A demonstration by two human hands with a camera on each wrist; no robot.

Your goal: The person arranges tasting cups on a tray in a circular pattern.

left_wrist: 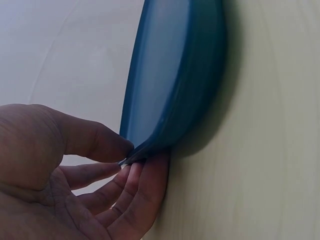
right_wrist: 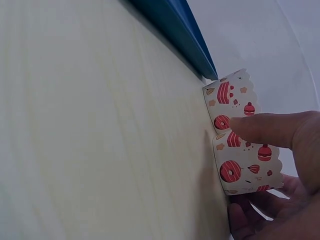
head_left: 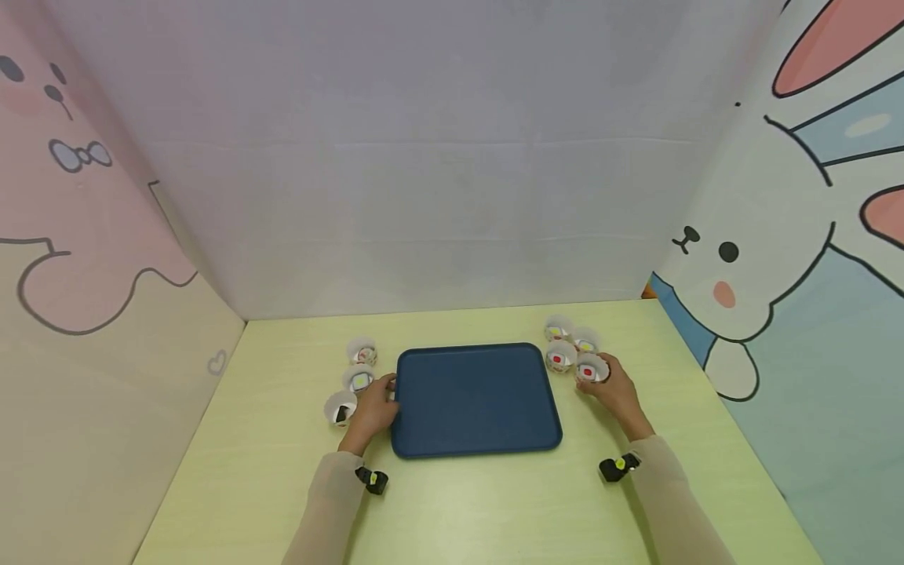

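Observation:
In the head view my left hand (head_left: pixel 374 412) is at the left edge of a dark blue tray (head_left: pixel 476 400). The left wrist view shows its thumb on the rim of the tray (left_wrist: pixel 160 75) and its fingers underneath, pinching it. Right of the tray, my right hand (head_left: pixel 617 394) holds a white paper baking cup (head_left: pixel 597 377) with a small red and white item inside. Red donut and cake prints cover that baking cup (right_wrist: pixel 250 172) in the right wrist view, with thumb and fingers on either side. Its base appears to be on the table; a second printed cup (right_wrist: pixel 232 97) touches it.
Beside the held cup are a cup with a red item (head_left: pixel 561 359) and two with yellow items, one at the back (head_left: pixel 558 329). Left of the tray stand three more cups, the nearest with a black item (head_left: pixel 332 410). A wall closes off the table's (head_left: pixel 480 510) back edge.

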